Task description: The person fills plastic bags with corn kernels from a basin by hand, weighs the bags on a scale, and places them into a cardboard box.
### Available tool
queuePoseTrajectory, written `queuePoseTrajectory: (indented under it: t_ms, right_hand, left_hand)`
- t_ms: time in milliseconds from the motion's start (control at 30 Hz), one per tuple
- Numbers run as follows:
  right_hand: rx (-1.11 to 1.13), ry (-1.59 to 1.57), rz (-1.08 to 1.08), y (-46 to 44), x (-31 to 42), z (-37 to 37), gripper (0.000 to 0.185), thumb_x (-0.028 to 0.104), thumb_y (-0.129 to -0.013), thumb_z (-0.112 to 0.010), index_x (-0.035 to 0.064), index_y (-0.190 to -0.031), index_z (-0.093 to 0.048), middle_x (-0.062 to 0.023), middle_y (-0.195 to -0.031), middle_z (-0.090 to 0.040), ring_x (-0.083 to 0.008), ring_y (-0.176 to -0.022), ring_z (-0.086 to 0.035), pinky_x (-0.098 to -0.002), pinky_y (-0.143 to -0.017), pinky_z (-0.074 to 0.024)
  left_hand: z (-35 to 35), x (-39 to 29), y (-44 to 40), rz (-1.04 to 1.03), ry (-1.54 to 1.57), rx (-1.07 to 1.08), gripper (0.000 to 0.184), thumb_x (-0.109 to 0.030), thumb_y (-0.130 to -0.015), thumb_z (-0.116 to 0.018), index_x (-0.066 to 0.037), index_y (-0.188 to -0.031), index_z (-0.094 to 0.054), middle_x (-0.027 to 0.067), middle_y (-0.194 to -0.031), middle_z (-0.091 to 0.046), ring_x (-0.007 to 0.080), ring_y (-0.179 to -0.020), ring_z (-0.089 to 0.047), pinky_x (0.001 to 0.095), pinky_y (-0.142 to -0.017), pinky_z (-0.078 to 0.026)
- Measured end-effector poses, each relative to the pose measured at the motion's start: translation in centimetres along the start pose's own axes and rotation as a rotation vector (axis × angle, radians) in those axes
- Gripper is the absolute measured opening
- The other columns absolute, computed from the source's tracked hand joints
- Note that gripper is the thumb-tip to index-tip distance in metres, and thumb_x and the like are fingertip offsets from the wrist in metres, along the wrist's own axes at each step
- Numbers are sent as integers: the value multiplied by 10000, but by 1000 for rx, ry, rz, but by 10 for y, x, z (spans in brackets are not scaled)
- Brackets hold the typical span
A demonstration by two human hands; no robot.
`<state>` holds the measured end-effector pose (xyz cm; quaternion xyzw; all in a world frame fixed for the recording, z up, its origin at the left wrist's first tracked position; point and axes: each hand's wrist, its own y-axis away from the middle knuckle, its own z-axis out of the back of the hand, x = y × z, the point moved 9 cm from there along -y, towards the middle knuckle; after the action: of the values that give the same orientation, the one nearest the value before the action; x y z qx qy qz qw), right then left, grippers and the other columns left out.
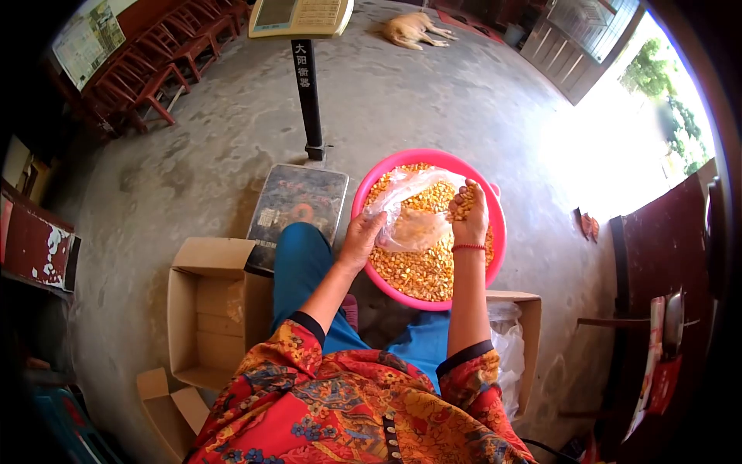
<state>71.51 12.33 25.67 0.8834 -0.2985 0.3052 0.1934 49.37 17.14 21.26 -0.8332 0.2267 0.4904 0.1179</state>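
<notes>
A pink basin (499,232) full of yellow corn kernels (421,277) stands in front of my knees. My left hand (362,238) pinches the near-left edge of a clear plastic bag (421,232), which lies spread over the corn with some kernels showing through it. On the basin's right side, my right hand (473,220) is cupped palm up with a small heap of corn kernels in it, its fingers curled around them. A red bracelet circles the right wrist. The bag's mouth is hard to make out.
A platform scale (300,203) with a black post (308,100) stands left of the basin. An open cardboard box (209,313) is by my left leg; another box (529,340) with plastic bags is at right. A dog (413,31) lies on the floor ahead; wooden chairs (139,85) line the left wall.
</notes>
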Motion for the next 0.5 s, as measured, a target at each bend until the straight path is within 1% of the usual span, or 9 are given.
queuePoseTrajectory:
  t_ms: [33,67,133,167,200,267,333,433,500]
  right_hand:
    - [67,70,28,-6,-2,0,195,179,-865,-515,8,-926,-588,-29,-758,-556,-120,-632,-518,-244,-541,-436]
    - [69,70,27,-10,-6,2,195,179,-865,-515,8,-926,-588,-29,-758,-556,-120,-632,-518,-244,-541,-436]
    - [112,310,117,-10,-4,-6,199,107,-842,-512,-14,-977,-595,-59,-837,-601,-156,-775,-572,-269,-718,-468]
    - [267,540,156,-4,0,-16,220,89,-824,-516,-18,-986,-618,-59,-944,-625,-150,-904,-566,-270,-839,-429]
    - [266,541,154,0,0,-17,220,89,-824,-516,-18,-986,-618,-59,-944,-625,-150,-904,-566,-270,-839,-429]
    - [336,886,213,9,-1,-26,208,69,-804,-523,3,-954,-650,-34,-924,-633,-108,-869,-550,-245,-814,-418]
    - [273,928,238,9,8,-17,181,39,-801,-545,20,-945,-653,-24,-915,-635,-93,-817,-539,-254,-739,-449]
    - [20,1240,636,19,50,-9,198,20,-752,-606,60,-943,-637,-51,-902,-622,-152,-789,-556,-288,-735,-470]
    - [-71,1423,819,25,58,-6,272,94,-719,-648,57,-985,-605,-91,-947,-604,-204,-810,-560,-338,-770,-468]
  left_hand:
    - [-2,-3,1,-4,7,-7,242,-275,-870,-589,-51,-960,-614,-30,-724,-586,27,-545,-514,172,-468,-418]
    - [-4,-5,2,-7,15,-14,244,-279,-870,-590,-51,-951,-618,-29,-725,-587,27,-547,-517,171,-467,-419]
    - [-3,-4,2,0,19,-19,247,-287,-869,-589,-55,-949,-618,-28,-721,-588,29,-550,-523,170,-467,-420]
    - [1,1,0,-16,-1,-11,246,-292,-869,-589,-57,-935,-618,-28,-716,-586,31,-548,-523,172,-467,-421]
    - [0,-1,-1,-30,-20,-3,245,-297,-869,-588,-60,-922,-618,-28,-711,-585,32,-546,-522,174,-467,-423]
    - [0,0,0,-13,-2,-14,241,-300,-868,-589,-63,-904,-615,-27,-701,-580,37,-538,-519,178,-468,-425]
    - [1,1,0,1,15,-25,239,-302,-867,-591,-65,-885,-612,-26,-691,-576,42,-530,-516,182,-469,-426]
    - [10,10,-2,42,33,-54,231,-302,-867,-590,-71,-858,-606,-26,-661,-566,52,-516,-511,189,-469,-428]
    - [9,12,-3,56,111,-37,221,-298,-869,-588,-79,-841,-601,-25,-640,-561,58,-511,-513,193,-474,-427]
